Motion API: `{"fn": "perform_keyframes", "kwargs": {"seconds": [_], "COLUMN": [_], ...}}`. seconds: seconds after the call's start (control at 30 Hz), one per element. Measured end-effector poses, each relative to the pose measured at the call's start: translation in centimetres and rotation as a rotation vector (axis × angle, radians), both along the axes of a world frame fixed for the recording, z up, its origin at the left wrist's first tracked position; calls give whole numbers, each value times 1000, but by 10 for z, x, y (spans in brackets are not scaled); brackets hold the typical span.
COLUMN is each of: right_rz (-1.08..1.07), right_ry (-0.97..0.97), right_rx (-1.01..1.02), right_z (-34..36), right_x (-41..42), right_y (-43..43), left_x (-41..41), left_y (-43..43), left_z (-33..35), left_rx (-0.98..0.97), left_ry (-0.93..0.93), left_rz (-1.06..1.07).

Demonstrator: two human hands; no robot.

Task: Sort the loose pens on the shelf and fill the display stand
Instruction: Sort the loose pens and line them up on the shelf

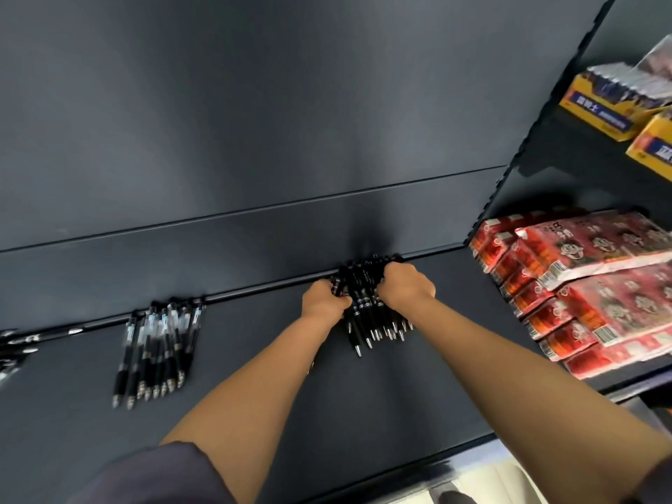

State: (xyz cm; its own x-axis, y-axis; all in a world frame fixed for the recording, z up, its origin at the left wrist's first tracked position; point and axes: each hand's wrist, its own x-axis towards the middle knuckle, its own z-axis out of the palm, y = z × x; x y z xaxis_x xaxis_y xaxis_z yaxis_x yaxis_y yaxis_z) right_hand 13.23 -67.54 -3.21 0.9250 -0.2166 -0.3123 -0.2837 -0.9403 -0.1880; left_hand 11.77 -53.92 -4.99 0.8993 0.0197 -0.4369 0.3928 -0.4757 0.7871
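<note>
Both arms outstretched; left hand (324, 299), right hand (407, 285) clasp black pens (367, 314).

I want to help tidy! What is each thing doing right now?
left hand: grips the black pens.
right hand: grips the same pens.
black pens: bunched together, held.
clear pens: lying side by side, untouched.
yellow box: open.
red packs: stacked.

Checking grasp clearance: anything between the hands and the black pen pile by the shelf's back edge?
Nothing visible. The left hand and right hand grip the black pen pile from either side. The display stand is out of view, so that path cannot be judged.
</note>
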Motion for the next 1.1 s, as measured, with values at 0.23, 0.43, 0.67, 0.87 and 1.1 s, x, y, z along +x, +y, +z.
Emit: {"fn": "perform_keyframes", "kwargs": {"seconds": [0.23, 0.43, 0.67, 0.87, 1.1], "right_rz": [14, 107, 157, 145, 258], "right_ry": [-23, -116, -129, -67, -145], "right_rx": [32, -51, -90, -55, -100], "right_z": [0, -1, -3, -7, -3], "right_x": [-4, -11, -15, -17, -19], "right_y": [-2, 7, 14, 13, 10], "left_x": [-4, 0, -8, -16, -18], "left_y": [-14, 8, 16, 15, 13], "left_z": [-1, 4, -5, -14, -6], "left_rx": [74, -122, 122, 356, 349], "left_ry": [-32, 18, -60, -160, -197], "left_rz": [-95, 152, -103, -221, -266]}}
